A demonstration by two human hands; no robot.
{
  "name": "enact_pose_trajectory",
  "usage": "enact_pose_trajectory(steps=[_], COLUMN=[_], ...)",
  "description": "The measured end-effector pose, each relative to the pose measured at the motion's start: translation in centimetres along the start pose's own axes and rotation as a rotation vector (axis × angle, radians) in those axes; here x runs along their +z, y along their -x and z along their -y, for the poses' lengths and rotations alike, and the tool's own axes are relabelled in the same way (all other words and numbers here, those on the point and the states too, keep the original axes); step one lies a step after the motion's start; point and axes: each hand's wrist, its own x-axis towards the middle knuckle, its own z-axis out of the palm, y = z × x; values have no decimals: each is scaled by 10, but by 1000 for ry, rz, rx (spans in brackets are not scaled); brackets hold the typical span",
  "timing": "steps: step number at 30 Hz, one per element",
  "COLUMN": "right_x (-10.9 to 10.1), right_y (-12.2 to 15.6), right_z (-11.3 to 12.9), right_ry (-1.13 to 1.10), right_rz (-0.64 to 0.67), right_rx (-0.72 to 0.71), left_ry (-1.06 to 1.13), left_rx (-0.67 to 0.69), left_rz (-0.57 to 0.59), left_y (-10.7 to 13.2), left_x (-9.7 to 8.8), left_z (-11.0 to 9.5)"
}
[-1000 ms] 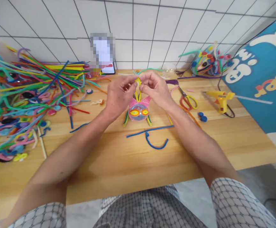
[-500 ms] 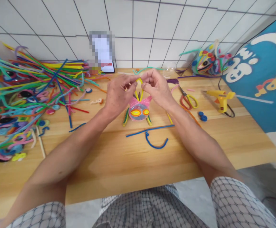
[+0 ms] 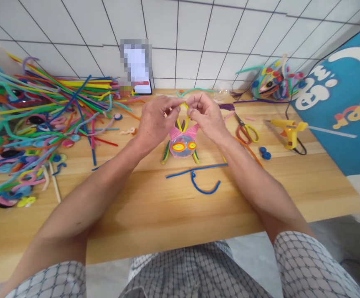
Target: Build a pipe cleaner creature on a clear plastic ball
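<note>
A small pink craft face (image 3: 182, 145) with orange and yellow eyes stands on the wooden table (image 3: 155, 207). A yellow pipe cleaner (image 3: 180, 120) rises from its top in a loop. My left hand (image 3: 155, 122) and my right hand (image 3: 206, 116) meet above the face, and the fingers of both pinch the top of the yellow loop. Green and yellow strands stick out from the sides of the face at the bottom.
A big heap of coloured pipe cleaners (image 3: 43, 111) fills the left of the table. A bent blue pipe cleaner (image 3: 198, 178) lies in front of the face. Scissors (image 3: 245, 130), a yellow glue gun (image 3: 287, 130), blue buttons (image 3: 264, 153) and a finished colourful figure (image 3: 273, 82) are on the right. A phone (image 3: 136, 68) leans on the tiled wall.
Both hands stay pinched on the yellow loop, with only small finger shifts at its top. The view has shifted slightly.
</note>
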Motion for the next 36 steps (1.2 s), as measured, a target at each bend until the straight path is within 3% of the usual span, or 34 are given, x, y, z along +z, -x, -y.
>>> enact_pose_trajectory(steps=[8, 19, 26, 36], right_x=[-3, -5, -6, -3], right_y=[-1, -2, -2, 0], right_z=[-3, -4, 0, 9], right_ry=[25, 20, -21, -47], right_rz=[7, 26, 37, 56], right_rx=[14, 32, 33, 39], left_ry=[-65, 87, 44, 110], left_rx=[70, -62, -43, -81], left_rz=[35, -3, 106, 70], left_y=[-1, -6, -7, -3], left_x=[-3, -5, -9, -7], left_z=[-2, 3, -7, -14])
